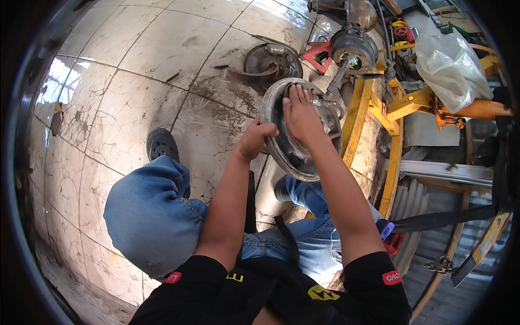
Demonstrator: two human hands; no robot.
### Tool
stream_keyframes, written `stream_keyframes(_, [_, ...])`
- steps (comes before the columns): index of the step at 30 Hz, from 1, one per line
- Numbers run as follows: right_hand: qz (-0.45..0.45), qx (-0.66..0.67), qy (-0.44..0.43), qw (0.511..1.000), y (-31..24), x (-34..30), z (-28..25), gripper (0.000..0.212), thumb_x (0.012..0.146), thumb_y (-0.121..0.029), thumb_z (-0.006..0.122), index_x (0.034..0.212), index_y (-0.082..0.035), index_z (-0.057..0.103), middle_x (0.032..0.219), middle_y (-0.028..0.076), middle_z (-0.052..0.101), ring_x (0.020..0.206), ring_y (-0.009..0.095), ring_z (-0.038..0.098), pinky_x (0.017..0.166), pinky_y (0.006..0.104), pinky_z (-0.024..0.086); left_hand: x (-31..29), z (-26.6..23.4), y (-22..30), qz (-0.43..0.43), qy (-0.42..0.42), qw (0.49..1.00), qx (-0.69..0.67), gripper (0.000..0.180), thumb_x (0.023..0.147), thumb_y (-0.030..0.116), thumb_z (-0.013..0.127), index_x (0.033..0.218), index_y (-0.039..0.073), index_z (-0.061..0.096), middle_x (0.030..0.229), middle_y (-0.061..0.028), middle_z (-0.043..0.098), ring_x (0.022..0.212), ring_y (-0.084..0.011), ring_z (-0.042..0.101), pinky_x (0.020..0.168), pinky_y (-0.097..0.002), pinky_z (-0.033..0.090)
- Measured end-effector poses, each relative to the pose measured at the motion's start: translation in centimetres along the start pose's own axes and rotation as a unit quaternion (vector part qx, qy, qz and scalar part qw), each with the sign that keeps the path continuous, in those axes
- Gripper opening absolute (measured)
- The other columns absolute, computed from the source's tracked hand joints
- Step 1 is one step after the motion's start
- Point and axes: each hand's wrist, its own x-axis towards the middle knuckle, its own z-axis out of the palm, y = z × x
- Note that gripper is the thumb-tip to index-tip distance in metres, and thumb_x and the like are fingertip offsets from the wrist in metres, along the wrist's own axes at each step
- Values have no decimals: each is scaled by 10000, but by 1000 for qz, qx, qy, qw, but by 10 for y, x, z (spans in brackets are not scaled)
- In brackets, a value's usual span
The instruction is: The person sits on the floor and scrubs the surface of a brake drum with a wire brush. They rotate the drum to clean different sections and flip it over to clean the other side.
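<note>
A large round brake drum, grey and worn, is held tilted above my lap with its hollow side toward me. My left hand grips the drum's left rim, thumb over the edge and fingers mostly hidden behind it. Inside the drum, my right hand lies with fingers stretched flat against the far inner wall. Whether anything thin is under those fingertips is hidden. Beyond the drum, a dirty brake backing plate with curved parts on it rests on the tiled floor.
An axle assembly stands at the upper right beside a red jack stand. A yellow metal frame runs along my right, with a clear plastic bag on it. Corrugated sheets lie at the right. Small dark scraps lie on the cracked tiles.
</note>
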Motion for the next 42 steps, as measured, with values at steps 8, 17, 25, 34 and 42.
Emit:
stream_keyframes(8, [-18, 14, -28, 999, -12, -4, 0, 497, 988, -257, 337, 1376, 52, 373, 1433, 264, 372, 1350, 411, 330, 1123, 458, 272, -3, -6, -4, 13, -1, 1000, -12, 420, 681, 122, 608, 1080, -2, 560, 899, -58, 591, 810, -161, 560, 748, -311, 468])
stream_keyframes(17, [-53, -15, -22, 998, -8, -7, -4, 461, 963, -191, 374, 1322, 93, 427, 1386, 289, 420, 1305, 405, 399, 1105, 442, 308, -2, -4, -6, 23, -14, 999, -28, 439, 680, 103, 607, 1104, -5, 565, 913, -59, 608, 815, -163, 576, 746, -305, 473])
stream_keyframes(25, [-59, -46, -25, 997, -8, -1, -4, 451, 958, -189, 388, 1305, 93, 447, 1373, 291, 435, 1300, 417, 404, 1107, 449, 304, -9, 3, -2, 31, -8, 999, -4, 417, 679, 119, 600, 1078, 1, 575, 893, -55, 606, 790, -171, 576, 744, -309, 473])
stream_keyframes(34, [-19, -26, -13, 999, -19, 2, -8, 442, 954, -184, 400, 1289, 97, 460, 1372, 284, 439, 1303, 413, 400, 1102, 447, 317, -8, 2, -2, 21, 4, 1000, 13, 408, 674, 127, 599, 1062, 1, 571, 871, -51, 585, 784, -171, 554, 727, -308, 461])
stream_keyframes(42, [-24, 21, 21, 999, -7, 5, -1, 440, 953, -183, 399, 1302, 76, 465, 1381, 278, 432, 1306, 424, 388, 1108, 454, 299, -4, 3, -4, 16, 28, 999, 5, 411, 685, 136, 605, 1071, 5, 555, 895, -60, 582, 807, -171, 553, 736, -316, 468])
